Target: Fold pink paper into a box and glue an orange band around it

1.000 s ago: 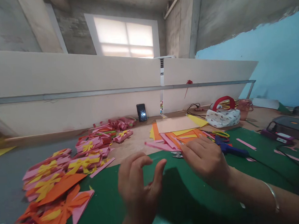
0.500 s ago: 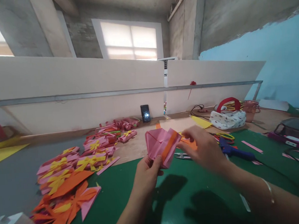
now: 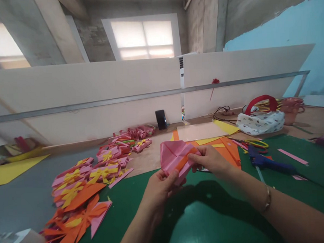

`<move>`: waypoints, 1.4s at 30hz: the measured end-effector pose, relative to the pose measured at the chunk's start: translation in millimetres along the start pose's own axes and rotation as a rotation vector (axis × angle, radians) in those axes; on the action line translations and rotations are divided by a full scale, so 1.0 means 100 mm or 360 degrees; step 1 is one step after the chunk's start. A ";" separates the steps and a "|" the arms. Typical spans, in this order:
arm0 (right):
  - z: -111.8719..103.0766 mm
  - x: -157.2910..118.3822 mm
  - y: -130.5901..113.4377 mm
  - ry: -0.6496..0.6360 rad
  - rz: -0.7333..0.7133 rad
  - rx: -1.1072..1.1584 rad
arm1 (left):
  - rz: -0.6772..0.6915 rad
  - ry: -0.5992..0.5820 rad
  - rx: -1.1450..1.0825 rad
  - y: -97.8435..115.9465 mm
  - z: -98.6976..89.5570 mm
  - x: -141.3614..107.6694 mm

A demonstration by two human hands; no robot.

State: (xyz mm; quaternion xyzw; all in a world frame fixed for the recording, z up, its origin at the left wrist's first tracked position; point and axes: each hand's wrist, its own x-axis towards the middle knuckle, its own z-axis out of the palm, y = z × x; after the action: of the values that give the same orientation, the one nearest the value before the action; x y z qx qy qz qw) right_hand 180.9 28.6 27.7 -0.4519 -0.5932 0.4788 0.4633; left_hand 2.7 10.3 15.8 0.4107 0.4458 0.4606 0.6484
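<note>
A folded pink paper piece (image 3: 171, 154) with an orange strip (image 3: 183, 162) across it is held up over the green mat (image 3: 208, 222). My left hand (image 3: 162, 182) pinches its lower left edge, thumb on the front near the strip. At the right end of the strip my right hand (image 3: 205, 159) pinches the paper between thumb and fingers. Behind my right hand lie orange paper sheets (image 3: 227, 152), and a metal tool beneath it is mostly hidden.
Pink paper pieces with yellow bows (image 3: 99, 174) and orange cutouts (image 3: 84, 217) lie left. A blue glue gun (image 3: 270, 164), yellow-handled scissors (image 3: 256, 143) and a white bag (image 3: 260, 122) are right. A phone (image 3: 161, 119) leans at the back.
My right hand has moved left and down onto the pink paper and now grips the strip's right end. The camera view has shifted, showing more orange paper behind.
</note>
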 end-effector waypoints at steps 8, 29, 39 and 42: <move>0.02 0.00 0.07 -0.0131 0.0070 0.0075 | 0.0225 0.0010 0.0196 -0.05 -0.09 0.09; 0.01 -0.03 0.13 -0.0218 0.0032 -0.0073 | 0.0294 0.0042 0.0445 -0.17 -0.23 0.24; 0.05 -0.07 0.13 0.0233 -0.0974 -0.1213 | 0.0292 0.0014 0.0608 -0.20 -0.16 0.24; 0.07 -0.10 0.11 0.0307 -0.1034 -0.1045 | 0.0297 -0.0011 0.0656 -0.20 -0.09 0.23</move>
State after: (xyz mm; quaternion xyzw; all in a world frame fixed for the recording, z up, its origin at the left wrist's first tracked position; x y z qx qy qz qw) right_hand 176.4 19.3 14.9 -0.4078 -0.7783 0.0520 0.4747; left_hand 2.4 28.9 -10.2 0.5755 0.4885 0.4163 0.5069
